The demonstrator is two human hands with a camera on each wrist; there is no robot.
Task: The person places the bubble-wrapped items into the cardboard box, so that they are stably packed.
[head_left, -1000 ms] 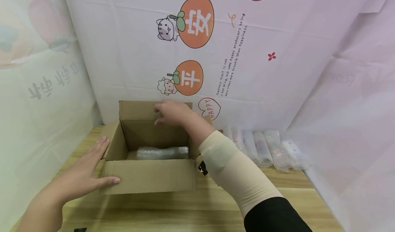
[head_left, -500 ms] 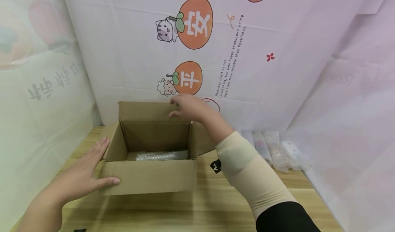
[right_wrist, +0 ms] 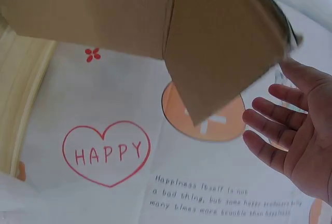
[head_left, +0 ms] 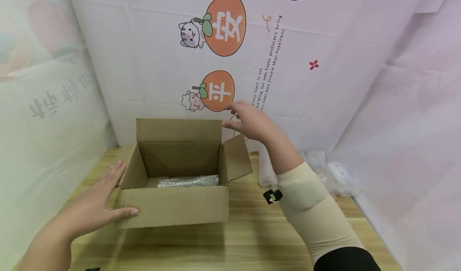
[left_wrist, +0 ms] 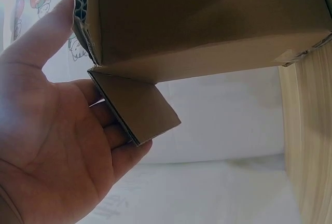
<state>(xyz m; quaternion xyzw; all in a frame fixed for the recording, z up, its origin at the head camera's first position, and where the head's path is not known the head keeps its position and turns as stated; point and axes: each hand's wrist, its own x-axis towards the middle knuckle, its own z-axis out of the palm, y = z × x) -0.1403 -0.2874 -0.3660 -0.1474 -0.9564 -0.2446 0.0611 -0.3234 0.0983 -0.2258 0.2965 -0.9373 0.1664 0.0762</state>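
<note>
1. Since its walls and flaps are plain corrugated cardboard, the cardboard box (head_left: 181,159) should be light for its bulk: stiff in the walls, bendy at the creases. It sits upright on the table (head_left: 194,249), top unfolded.
2. The left hand (head_left: 91,207) lies spread at its left end, fingers behind the left flap (left_wrist: 137,107), thumb reaching over the end of the front flap (head_left: 173,207). That looks like a light steadying touch rather than a firm grip.
3. The right hand (head_left: 252,121) carries nothing; its fingers are apart and gently bent, above and just beyond the right flap (head_left: 237,157). Whether it brushes the cardboard, I cannot tell.
4. Inside, a bubble-wrapped package (head_left: 189,181) lies lengthwise on the bottom, partly hidden by the front wall. It is probably light, soft outside and a little slippery; the padding hints at something fragile, though the contents cannot be made out.
5. To lift that package, take it around the middle with fingers and thumb on its long sides, squeezing gently.
6. To shift the box, hold both end walls low down; the flaps would fold under a pull.
7. Right of the box, a pale wrapped roll (head_left: 266,171) and clear-wrapped pieces (head_left: 329,177) probably want equally gentle handling.
</note>
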